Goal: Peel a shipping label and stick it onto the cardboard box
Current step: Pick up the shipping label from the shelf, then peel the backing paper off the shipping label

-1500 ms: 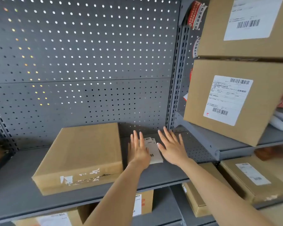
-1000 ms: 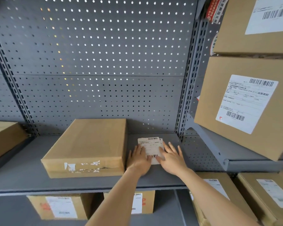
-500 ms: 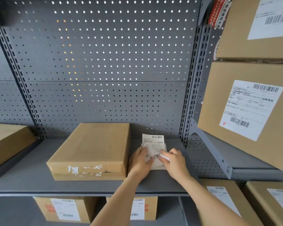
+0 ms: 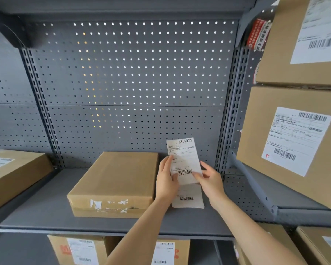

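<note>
A white shipping label (image 4: pixel 183 157) with barcodes is held upright above the grey shelf (image 4: pixel 46 211). My left hand (image 4: pixel 166 180) pinches its left edge and my right hand (image 4: pixel 208 178) grips its lower right corner. Below them a small stack of further labels (image 4: pixel 188 197) lies flat on the shelf. Just left of my hands rests a flat cardboard box (image 4: pixel 117 180) with a bare top and torn tape remnants on its front face.
Labelled cardboard boxes (image 4: pixel 294 134) fill the shelf unit at right, stacked high. Another box (image 4: pixel 13 175) sits at far left. More labelled boxes (image 4: pixel 80 249) stand on the shelf below. A perforated grey back panel (image 4: pixel 132 83) closes the rear.
Both hands went from lying flat on the label stack to pinching the top label and lifting it upright off the stack. The view has moved closer and upward.
</note>
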Demonstrator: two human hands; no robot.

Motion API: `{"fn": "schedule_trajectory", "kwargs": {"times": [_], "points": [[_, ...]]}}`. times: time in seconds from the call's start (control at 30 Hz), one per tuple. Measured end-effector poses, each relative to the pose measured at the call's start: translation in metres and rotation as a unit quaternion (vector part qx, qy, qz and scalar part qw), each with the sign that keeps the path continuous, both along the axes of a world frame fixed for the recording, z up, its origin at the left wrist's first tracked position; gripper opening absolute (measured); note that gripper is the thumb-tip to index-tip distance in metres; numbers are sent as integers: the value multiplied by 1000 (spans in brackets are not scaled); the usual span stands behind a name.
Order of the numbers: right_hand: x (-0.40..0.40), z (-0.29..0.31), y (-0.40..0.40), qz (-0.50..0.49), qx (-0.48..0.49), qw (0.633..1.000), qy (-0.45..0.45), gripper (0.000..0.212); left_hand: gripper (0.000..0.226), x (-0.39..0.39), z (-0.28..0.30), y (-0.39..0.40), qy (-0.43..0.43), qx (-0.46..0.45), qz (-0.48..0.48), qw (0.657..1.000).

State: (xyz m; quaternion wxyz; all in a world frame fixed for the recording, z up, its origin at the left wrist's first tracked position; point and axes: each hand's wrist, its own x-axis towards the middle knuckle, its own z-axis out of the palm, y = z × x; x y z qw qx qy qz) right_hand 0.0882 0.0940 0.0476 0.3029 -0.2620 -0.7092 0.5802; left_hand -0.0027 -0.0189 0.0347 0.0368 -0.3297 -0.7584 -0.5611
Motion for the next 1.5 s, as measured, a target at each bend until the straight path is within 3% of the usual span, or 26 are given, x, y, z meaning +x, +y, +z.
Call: {"fn": "schedule_trajectory", "kwargs": {"times": [0.17,0.67,1.2,1.3,1.5], "points": [[-24,29,-20,9,2,999,35,28,60,-21,35,-16,11,26,6,1000],[-115,68,-109,44,-13,994,97,9,62,-121,80,-110,41,85,3,996],[-156,47,-176,10,-5,999,47,7,51,-165,63,-183,-91,112,-34,989],[-151,46,-178,16,-30,998,55,2,51,-166,59,-186,-103,123,-42,986],[-138,47,-165,53,-99,991,67,13,52,-169,53,-188,-141,134,-41,980]]}}
